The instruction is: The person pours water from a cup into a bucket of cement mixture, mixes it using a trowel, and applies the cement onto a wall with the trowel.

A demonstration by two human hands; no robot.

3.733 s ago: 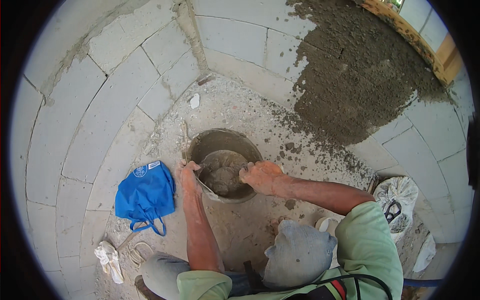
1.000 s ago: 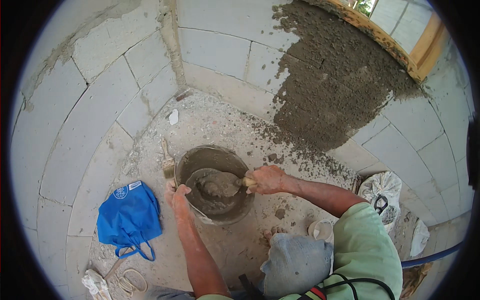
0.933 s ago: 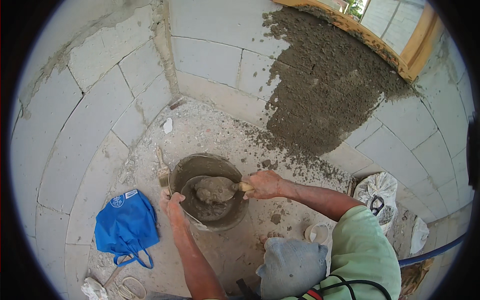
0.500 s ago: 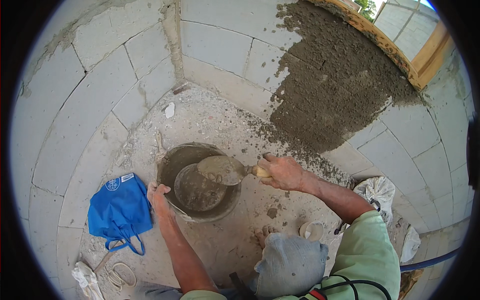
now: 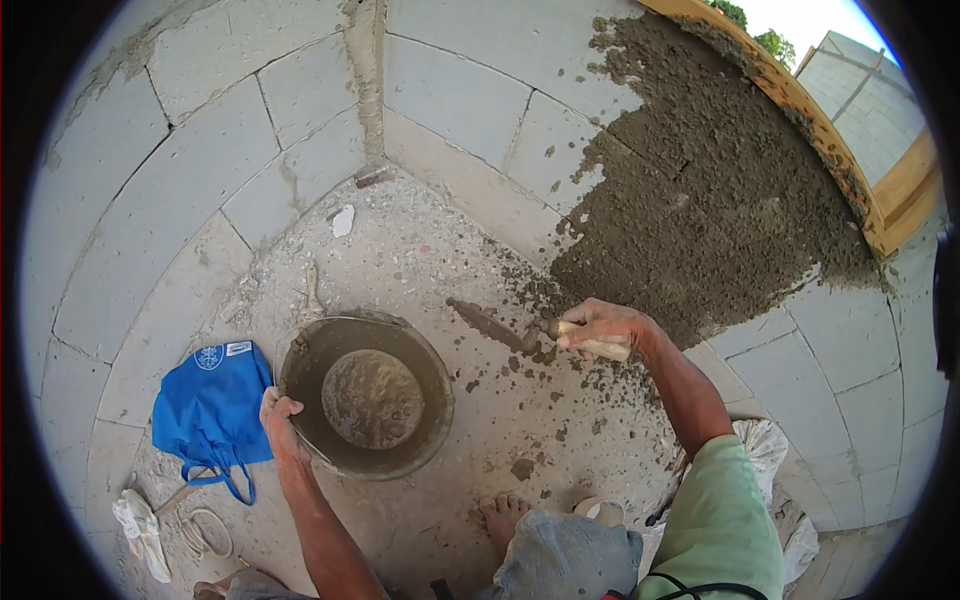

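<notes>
My left hand (image 5: 279,415) is closed on the left rim of a mortar-smeared bucket (image 5: 437,385), which stands on the floor. Wet grey mortar (image 5: 372,398) covers its bottom. To the right of the bucket, my right hand (image 5: 612,327) grips the wooden handle of a trowel (image 5: 490,324). Its blade is turned nearly edge-on, pointing left, coated with mortar and lifted outside the bucket. Behind the trowel, a rough patch of fresh mortar (image 5: 700,190) clings to the block wall (image 5: 455,90).
A blue cloth bag (image 5: 213,415) lies left of the bucket, and a mortar-caked brush (image 5: 312,292) lies behind it. Mortar crumbs litter the floor (image 5: 425,250). A wooden frame (image 5: 815,115) borders the opening at upper right. My bare foot (image 5: 503,515) is close to the bucket.
The trowel has come out of the bucket and moved right toward the wall, its blade rolled from flat to edge-on. My left hand stays on the rim. The view has shifted slightly.
</notes>
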